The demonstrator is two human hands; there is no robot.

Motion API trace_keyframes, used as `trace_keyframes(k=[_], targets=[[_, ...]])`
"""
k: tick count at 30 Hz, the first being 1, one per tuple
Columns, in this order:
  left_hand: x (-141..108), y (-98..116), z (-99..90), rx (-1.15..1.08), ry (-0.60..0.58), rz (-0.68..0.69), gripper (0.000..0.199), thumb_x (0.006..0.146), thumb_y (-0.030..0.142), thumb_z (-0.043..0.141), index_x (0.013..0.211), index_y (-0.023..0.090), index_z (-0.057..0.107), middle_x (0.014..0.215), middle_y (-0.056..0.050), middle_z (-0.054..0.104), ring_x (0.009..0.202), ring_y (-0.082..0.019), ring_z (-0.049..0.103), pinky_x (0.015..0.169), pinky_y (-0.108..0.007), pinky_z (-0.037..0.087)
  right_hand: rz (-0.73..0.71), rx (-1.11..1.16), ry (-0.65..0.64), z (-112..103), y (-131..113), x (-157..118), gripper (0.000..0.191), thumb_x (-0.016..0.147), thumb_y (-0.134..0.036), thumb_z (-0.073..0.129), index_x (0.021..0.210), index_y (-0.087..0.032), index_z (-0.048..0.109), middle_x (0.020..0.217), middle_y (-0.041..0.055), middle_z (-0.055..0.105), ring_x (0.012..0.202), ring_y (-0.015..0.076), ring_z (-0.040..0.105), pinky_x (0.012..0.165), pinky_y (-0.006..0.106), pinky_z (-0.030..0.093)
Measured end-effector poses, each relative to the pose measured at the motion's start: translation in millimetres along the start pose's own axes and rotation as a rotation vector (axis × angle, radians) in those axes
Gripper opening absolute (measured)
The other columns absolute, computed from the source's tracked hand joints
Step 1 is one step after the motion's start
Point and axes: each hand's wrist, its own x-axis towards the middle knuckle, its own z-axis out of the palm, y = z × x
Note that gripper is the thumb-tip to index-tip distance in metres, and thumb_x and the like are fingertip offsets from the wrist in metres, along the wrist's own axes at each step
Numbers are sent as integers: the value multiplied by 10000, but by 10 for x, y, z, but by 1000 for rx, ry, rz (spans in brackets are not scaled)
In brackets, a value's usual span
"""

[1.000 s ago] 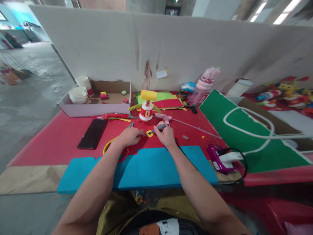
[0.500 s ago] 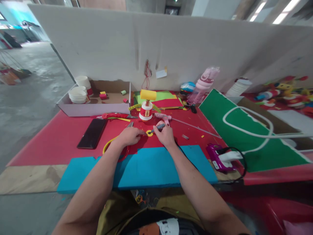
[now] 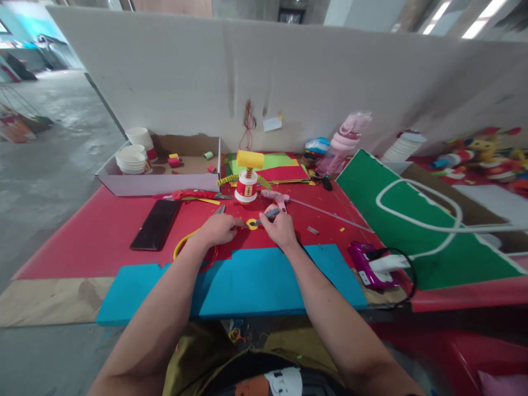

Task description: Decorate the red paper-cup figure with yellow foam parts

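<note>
Our right hand [image 3: 281, 229] grips a marker [image 3: 271, 213]; whether our left hand [image 3: 220, 228] grasps anything, we cannot tell. The box [image 3: 165, 185] holds cups [image 3: 131, 160] and small rolls [image 3: 208, 156].

Both arms bare, forearms converging from the near side on the yellow ring [image 3: 251, 228], elbows splayed wide. Left forearm [image 3: 167, 300] runs diagonally in; left wrist [image 3: 202, 240] roughly straight. Left hand [image 3: 219, 229] palm down, just left of ring, index finger [image 3: 239, 223] extended, tip at or right by ring's edge, can't confirm contact. Other left fingers mostly hidden. Right forearm [image 3: 324, 297] mirrors it; right wrist [image 3: 292, 243] near straight. Right hand [image 3: 280, 228] just right of ring, thumb [image 3: 264, 218] and fingers pinched on a marker [image 3: 272, 213], writing-style grip.
</note>
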Motion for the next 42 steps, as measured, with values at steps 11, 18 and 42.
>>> trace_keyframes(k=[11, 18, 42], targets=[[8, -4, 9, -10, -2, 6, 470, 808, 156, 436, 1212, 295, 633, 1123, -30, 704, 989, -213, 651, 810, -271, 491, 14, -8, -4, -1, -6, -9, 208, 805, -369, 538, 658, -232, 483, 553, -25, 559, 548, 150, 541, 562, 250, 369], [8, -17, 23, -3, 0, 22, 477, 809, 162, 431, 1221, 302, 626, 1123, -28, 705, 970, -211, 654, 806, -275, 489, 14, -19, 2, 12, 4, -6, 214, 804, -378, 537, 659, -230, 486, 566, -18, 572, 570, 155, 554, 564, 249, 370], [3, 3, 2, -11, 2, 27, 488, 807, 133, 430, 1212, 314, 632, 1137, -18, 702, 991, -199, 656, 863, -281, 486, -13, 14, -23, 82, -5, -17, 213, 814, -386, 532, 676, -231, 485, 585, -22, 575, 549, 147, 545, 549, 244, 376]])
